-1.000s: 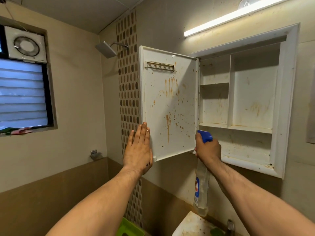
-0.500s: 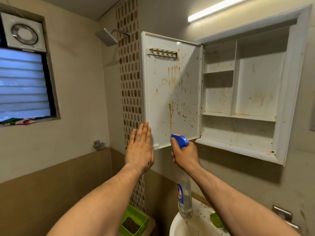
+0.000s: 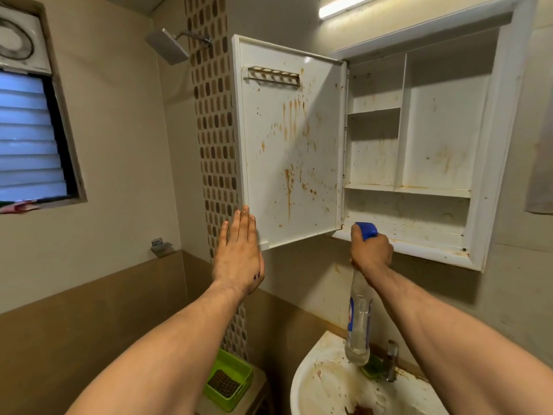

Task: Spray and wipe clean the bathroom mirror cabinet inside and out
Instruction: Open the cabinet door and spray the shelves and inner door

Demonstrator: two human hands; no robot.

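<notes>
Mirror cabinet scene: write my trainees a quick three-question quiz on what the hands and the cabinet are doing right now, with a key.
1. Which hand grips the bottle? A left, B right.
2. Fill in: the flat left hand touches the lower corner of the open ____.
3. True or false: the door's inner face is stained.

Key:
1. B, the right hand.
2. door.
3. True.

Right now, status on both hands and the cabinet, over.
Left hand flat on edge of open door. Right hand grips spray bottle below cabinet. Brown stains on door, shelves. Nothing in the way.
</notes>
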